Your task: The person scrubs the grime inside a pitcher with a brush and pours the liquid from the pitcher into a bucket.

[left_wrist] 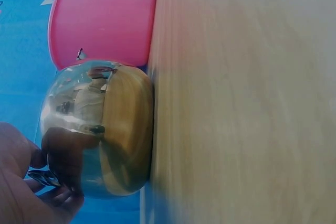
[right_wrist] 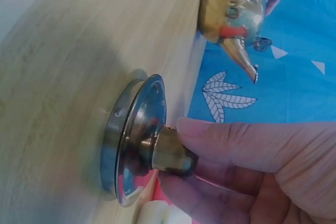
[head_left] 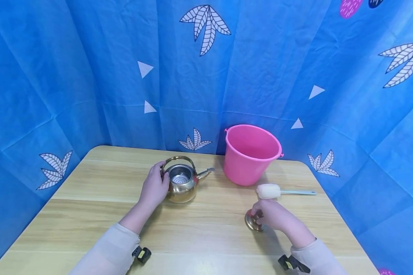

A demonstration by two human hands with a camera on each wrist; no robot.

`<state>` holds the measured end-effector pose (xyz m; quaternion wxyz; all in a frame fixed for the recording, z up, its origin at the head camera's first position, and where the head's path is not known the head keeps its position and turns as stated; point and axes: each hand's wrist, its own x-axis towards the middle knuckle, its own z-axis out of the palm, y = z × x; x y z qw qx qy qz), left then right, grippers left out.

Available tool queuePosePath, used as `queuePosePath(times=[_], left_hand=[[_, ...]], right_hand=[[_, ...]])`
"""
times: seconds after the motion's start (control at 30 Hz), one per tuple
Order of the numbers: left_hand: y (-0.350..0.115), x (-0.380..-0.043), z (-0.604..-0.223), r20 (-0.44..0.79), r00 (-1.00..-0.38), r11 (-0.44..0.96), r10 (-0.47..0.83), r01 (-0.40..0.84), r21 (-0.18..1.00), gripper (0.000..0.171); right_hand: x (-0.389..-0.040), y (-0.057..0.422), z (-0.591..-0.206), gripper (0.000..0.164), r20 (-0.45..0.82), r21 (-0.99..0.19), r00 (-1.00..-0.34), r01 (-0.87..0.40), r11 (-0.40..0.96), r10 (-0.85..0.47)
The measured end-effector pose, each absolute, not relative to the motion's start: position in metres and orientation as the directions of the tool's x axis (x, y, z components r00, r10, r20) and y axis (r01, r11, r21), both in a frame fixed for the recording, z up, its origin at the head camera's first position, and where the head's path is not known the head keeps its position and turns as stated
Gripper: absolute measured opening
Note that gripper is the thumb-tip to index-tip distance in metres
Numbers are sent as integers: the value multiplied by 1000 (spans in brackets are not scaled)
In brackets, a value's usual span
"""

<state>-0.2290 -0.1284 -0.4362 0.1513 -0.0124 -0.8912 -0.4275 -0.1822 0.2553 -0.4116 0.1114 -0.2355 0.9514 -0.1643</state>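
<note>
A shiny gold-coloured teapot (head_left: 183, 194) stands lidless on the table in the head view, its spout pointing right. Inside its mouth sits a perforated metal strainer (head_left: 179, 179). My left hand (head_left: 155, 185) grips the left end of the arched handle (head_left: 183, 157), thumb and fingers on either side of it in the left wrist view. The round metal lid (right_wrist: 142, 140) is low at the tabletop, right of the teapot, rim side down. With thumb and fingers, my right hand (head_left: 272, 214) pinches the knob (right_wrist: 173, 153) of that lid.
A pink bucket (head_left: 241, 168) stands at the back of the wooden table (head_left: 192, 240), near the spout. In front of it lies a brush with a white sponge head (head_left: 269, 191) and a pale blue handle. Blue patterned curtain (head_left: 192, 84) surrounds the table's back and sides.
</note>
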Motion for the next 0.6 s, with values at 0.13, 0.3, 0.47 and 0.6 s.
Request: queuePosePath(times=[0.13,0.3,0.47,0.6], left_hand=[[-128,-229,-436,281,-954,631,-107,153,760,48],[-128,-229,-437,282,-954,630,-107,154,761,47],[-128,-229,-436,280,-954,633,-105,153,759,47],[-128,-229,-436,278,-955,638,-102,151,755,48]], right_hand=[[-182,257,-409,22,-123,-382,-855,-428,819,-504],[-182,257,-405,23,-126,-397,-859,-414,819,-495],[-181,255,-401,23,-133,-401,-875,-382,833,-465],[-180,253,-397,24,-125,-392,-879,-383,836,-461]])
